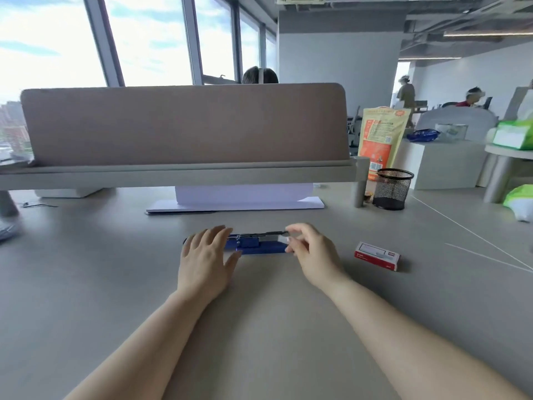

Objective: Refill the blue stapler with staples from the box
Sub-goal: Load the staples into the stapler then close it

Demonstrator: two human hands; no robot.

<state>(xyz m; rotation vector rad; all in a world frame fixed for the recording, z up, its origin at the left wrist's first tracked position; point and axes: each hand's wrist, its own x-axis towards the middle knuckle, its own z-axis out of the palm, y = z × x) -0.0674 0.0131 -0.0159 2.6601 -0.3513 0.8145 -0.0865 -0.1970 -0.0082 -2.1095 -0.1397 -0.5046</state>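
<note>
The blue stapler [255,246] lies flat on the grey desk, opened out, its metal staple channel facing up. My left hand [206,256] rests over the stapler's left end, fingers spread, and hides that end. My right hand [310,251] is at the right end, thumb and fingers pinched around the tip of the metal channel. The red and white staple box [377,256] lies on the desk to the right of my right hand, apart from it; whether it is open is unclear.
A pink divider panel [184,125] on a grey shelf crosses the desk behind the stapler, white paper [239,202] under it. A black mesh pen cup [392,189] and an orange pouch [380,137] stand at the back right. White cables [467,232] run across the right side.
</note>
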